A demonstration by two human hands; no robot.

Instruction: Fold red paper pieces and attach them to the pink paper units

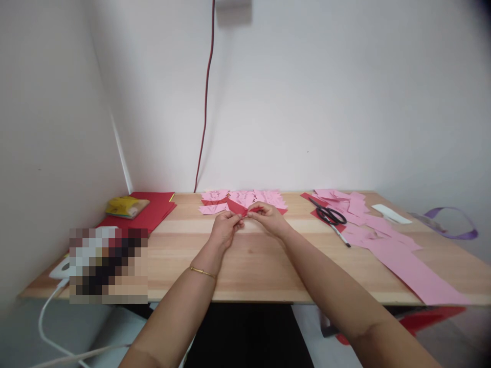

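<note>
Evidently, folding or shaping is the step in hand: a piece of red paper is held up between both hands, just above the middle of the table and in front of the pink slips laid out near the wall. By the left hand the lower edge is pinched between thumb and forefinger, with the other fingers curled in. By the right hand the paper is gripped in the same way, thumb and forefinger closed, and the two sets of fingertips are brought almost together. Whether a crease has been made cannot be told, as the edge is covered by the fingers.

To the right, scissors are left lying over red scraps beside a pen, with loose pink paper spread around; neither tool is being touched. To the left, red sheets are stacked, with a yellow packet on them.

For the next move, a light, even pinch seems to be called for: the edges should be lined up before any pressure is run along them, since thin paper could easily be skewed or wrinkled if it were tugged unevenly by one hand.
</note>
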